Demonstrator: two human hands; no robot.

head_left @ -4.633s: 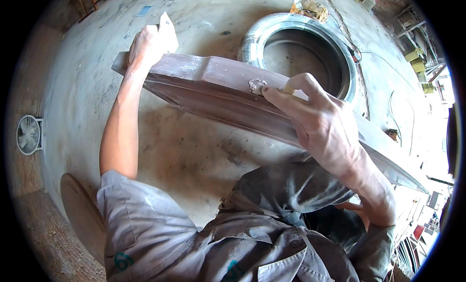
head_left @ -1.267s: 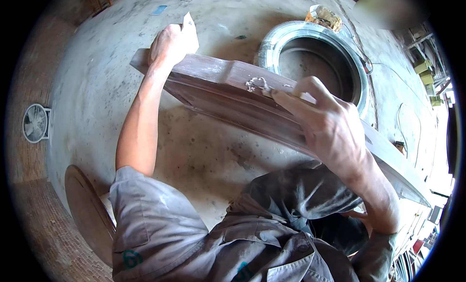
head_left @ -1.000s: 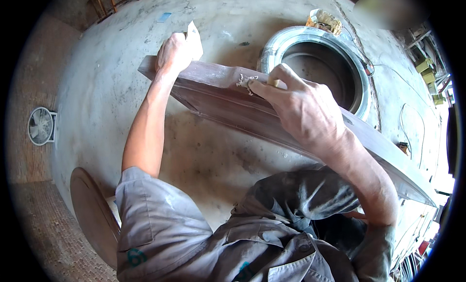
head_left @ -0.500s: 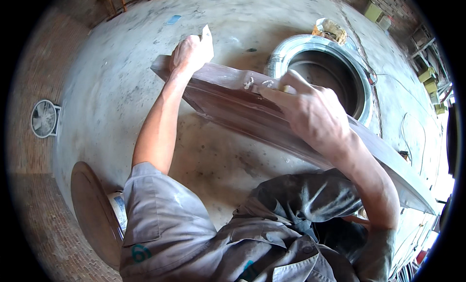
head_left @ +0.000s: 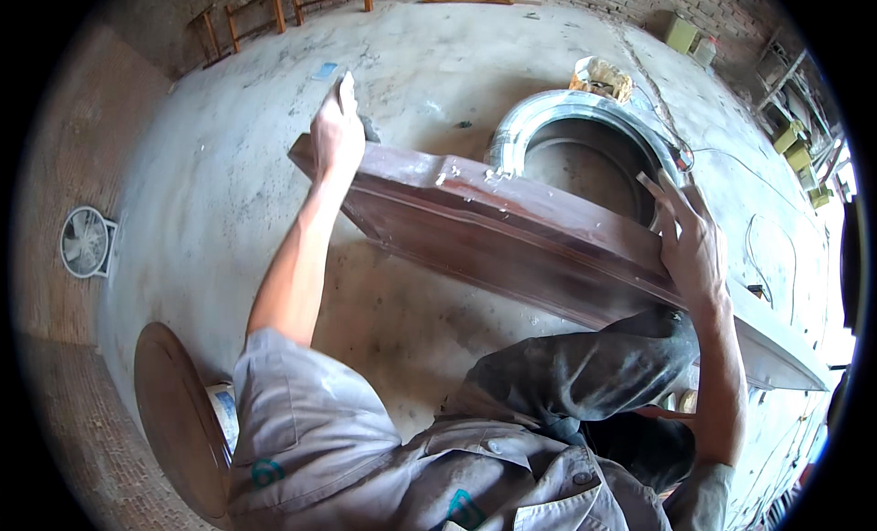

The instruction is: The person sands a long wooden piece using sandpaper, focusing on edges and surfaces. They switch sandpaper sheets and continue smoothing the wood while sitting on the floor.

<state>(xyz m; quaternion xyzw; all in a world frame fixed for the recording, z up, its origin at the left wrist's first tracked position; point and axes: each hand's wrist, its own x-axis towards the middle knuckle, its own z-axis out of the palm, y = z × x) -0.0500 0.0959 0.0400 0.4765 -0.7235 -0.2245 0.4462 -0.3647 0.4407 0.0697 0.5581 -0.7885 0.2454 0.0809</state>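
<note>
A long reddish-brown moulded wooden board (head_left: 512, 230) stands on its edge across my knees, dusted with pale powder and a few white flecks on top. My left hand (head_left: 334, 134) grips its far left end, with a small grey piece (head_left: 367, 127) tucked under the fingers. My right hand (head_left: 690, 243) lies over the top edge toward the right part of the board, fingers spread and hooked over it. My dark-trousered knee (head_left: 585, 376) sits just below the board.
A big round metal ring (head_left: 557, 120) lies on the concrete floor behind the board, a yellowish bucket (head_left: 601, 77) beyond it. A fan (head_left: 87, 241) stands at the left, a round wooden disc (head_left: 178, 421) by my left side. Wooden frames (head_left: 247, 20) lean at the back wall.
My right hand has slid from the middle of the board to its right part. My left hand stays at the left end.
</note>
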